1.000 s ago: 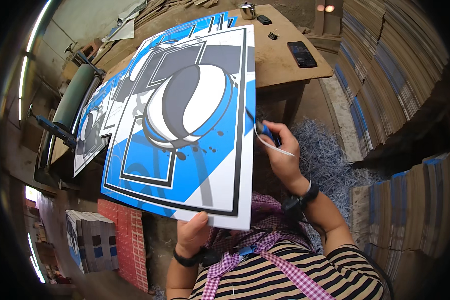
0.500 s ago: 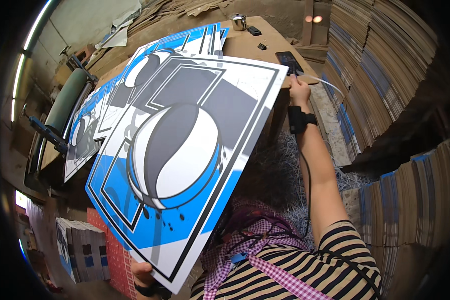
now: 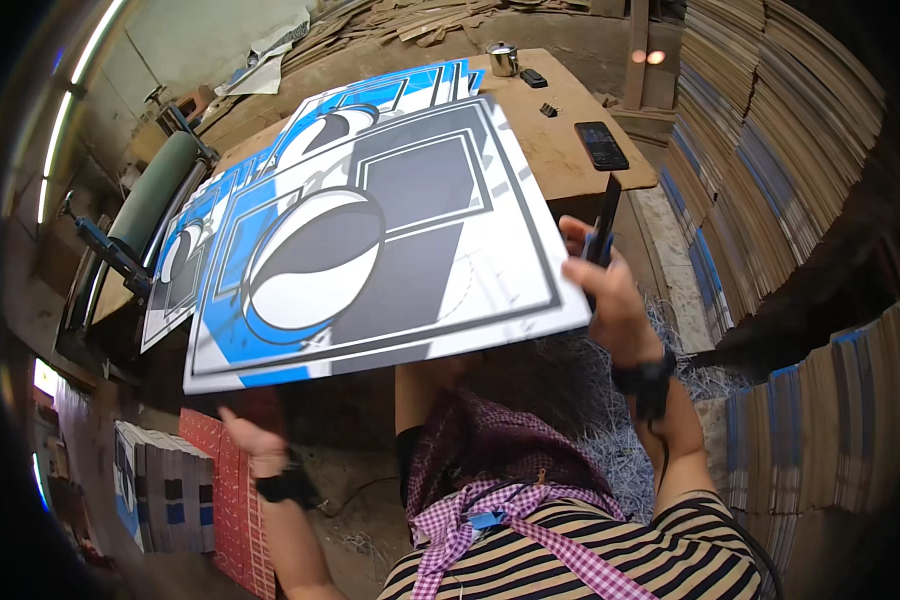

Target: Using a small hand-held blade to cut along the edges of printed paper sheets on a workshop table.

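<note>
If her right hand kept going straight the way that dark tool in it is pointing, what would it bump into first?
Probably the dark phone lying on the brown table. The right hand holds a dark tool angled up and away toward it, beside the printed sheet. Depth is unclear.

Fisheye view, heavy barrel distortion: I see the stacked cardboard (image 3: 770, 180) on the right bowing into curves, and a black vignette ringing the frame. Light is bright and even across the centre, coming from above and from the left, where two long light strips (image 3: 80, 80) burn out to white near the rim. Soft sheen on the glossy printed sheet (image 3: 370, 250); no hard glare. Deep shadow beneath it, over the near floor. Small hot spot at far right (image 3: 646, 57), slightly bloomed. Left hand (image 3: 255, 440) is motion-blurred; right hand (image 3: 610, 290) fairly sharp. Focus softens toward the edges.
</note>
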{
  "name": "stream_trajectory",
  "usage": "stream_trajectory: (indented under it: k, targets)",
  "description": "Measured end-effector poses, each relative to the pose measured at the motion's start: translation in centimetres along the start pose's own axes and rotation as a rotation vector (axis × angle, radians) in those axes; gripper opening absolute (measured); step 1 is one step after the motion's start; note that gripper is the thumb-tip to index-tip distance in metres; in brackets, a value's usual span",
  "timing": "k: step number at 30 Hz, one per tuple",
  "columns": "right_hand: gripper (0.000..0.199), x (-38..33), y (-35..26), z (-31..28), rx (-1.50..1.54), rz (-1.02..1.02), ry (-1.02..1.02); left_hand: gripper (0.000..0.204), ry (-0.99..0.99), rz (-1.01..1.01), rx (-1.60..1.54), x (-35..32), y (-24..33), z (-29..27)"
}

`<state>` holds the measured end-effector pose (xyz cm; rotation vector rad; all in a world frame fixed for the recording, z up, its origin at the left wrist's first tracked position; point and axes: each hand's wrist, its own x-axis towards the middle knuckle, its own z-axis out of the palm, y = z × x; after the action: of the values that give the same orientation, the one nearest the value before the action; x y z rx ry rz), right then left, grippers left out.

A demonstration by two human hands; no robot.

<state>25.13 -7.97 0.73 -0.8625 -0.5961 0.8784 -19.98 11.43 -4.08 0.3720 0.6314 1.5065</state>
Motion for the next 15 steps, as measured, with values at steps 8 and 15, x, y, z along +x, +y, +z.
stream_trajectory:
  k: [8, 15]
  targets:
    - [0.048, -2.3, 1.6, -1.2, -0.01, -0.01, -0.045, 0.062, -0.79, -0.505, 0.15, -13.5, -10.9, 10.1]
    - [0.035, -3.2, 2.0, -1.1, -0.116, 0.182, -0.203, 0.075, -0.819, -0.579, 0.209, -15.0, -12.6, 13.2]
